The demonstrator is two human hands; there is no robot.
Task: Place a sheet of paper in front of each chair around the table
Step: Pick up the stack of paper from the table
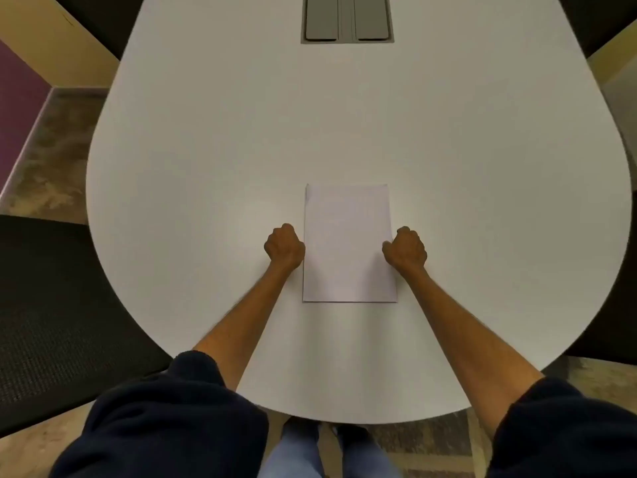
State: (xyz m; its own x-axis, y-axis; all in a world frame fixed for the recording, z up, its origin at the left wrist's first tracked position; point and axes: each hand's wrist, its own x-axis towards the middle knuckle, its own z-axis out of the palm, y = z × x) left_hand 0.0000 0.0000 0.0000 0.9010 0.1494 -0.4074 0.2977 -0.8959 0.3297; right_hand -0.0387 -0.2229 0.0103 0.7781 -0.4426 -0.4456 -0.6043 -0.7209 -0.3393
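Squarely side by side, two bare hands rest knuckles-up on a white table (344,115). The left hand (284,248) is clenched, with its fingers curled under. Its inner side touches the left long edge of the paper (348,243). The right hand (405,249) mirrors it, clenched against the right long edge, with the thumb just over that edge. The fingertips are hidden, so I cannot tell whether either hand pinches the paper or only rests beside it.

Between the hands the paper lies flat, its long sides running away from the person. It reaches a little past the knuckles and back alongside the wrists. It may be one sheet or a thin stack; that is unclear.

Behind the wrists, bare forearms lead back to dark sleeves (165,408) pushed up to the elbows. Far beyond the knuckles, a grey hatch (347,19) is set into the tabletop. Outside the left hand, past the table's rim, stands a black mesh chair (51,305).

The step in hand is probably squaring or lifting the paper. To do it well, keep both hands level so the edges stay parallel to the table's near rim. If it is a stack, slide off a single sheet with a thumb rather than grabbing, so that nothing creases. Each sheet should end up centred before its chair.
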